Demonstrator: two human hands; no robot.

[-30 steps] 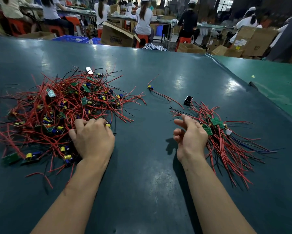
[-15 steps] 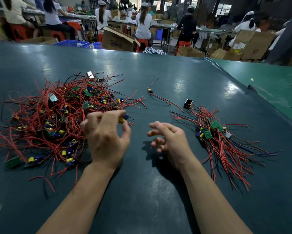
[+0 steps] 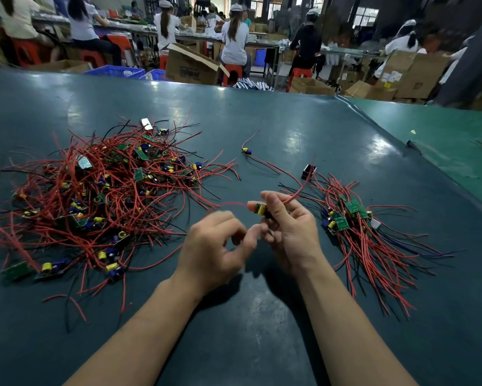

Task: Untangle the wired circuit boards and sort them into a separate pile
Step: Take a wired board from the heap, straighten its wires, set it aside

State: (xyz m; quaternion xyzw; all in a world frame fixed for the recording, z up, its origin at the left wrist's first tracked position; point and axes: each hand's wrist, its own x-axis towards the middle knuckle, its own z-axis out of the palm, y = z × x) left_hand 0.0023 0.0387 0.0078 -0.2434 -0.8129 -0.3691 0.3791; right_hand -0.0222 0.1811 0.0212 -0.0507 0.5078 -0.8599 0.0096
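right hand (image 3: 289,229) pinched one wired board (image 3: 260,209) above the table (image 3: 262,316) | left hand (image 3: 214,246) curled loosely, empty (blurred) | between tangled heap (image 3: 95,196) and sorted pile (image 3: 356,227)

Dark green table (image 3: 262,129); behind, workers on red stools (image 3: 232,73), cardboard boxes (image 3: 191,68)

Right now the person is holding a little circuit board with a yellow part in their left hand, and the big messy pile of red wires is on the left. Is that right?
Not quite. The head view shows the circuit board pinched in the right hand, not the left hand, whose fingers are curled beside it. The big messy pile of red wires is indeed on the left.
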